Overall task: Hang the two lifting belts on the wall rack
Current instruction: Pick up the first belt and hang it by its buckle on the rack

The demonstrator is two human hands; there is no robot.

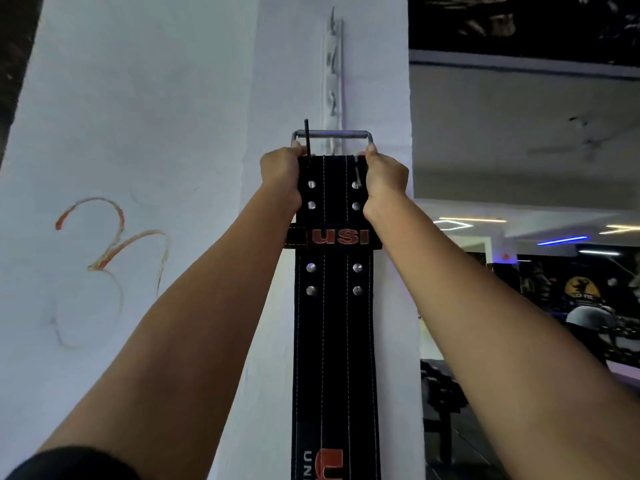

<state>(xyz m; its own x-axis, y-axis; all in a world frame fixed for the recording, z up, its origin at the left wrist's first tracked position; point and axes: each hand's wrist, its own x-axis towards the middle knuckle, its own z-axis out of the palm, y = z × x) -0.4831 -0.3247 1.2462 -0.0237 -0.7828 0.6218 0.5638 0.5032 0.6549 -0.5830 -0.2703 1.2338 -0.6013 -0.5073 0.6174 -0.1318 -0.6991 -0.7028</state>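
Observation:
A black lifting belt with white stitching, silver rivets and red lettering hangs straight down against the white pillar. Its metal buckle is at the top, with one black prong sticking up on the left. My left hand grips the belt's top left edge and my right hand grips the top right edge, both just under the buckle. The white wall rack, a vertical strip with several hooks, runs up the pillar directly above the buckle. Only one belt is in view.
The white pillar carries a red painted mark on its left face. To the right, past the pillar's edge, a dim gym room opens with ceiling lights, wall murals and dark equipment lower down.

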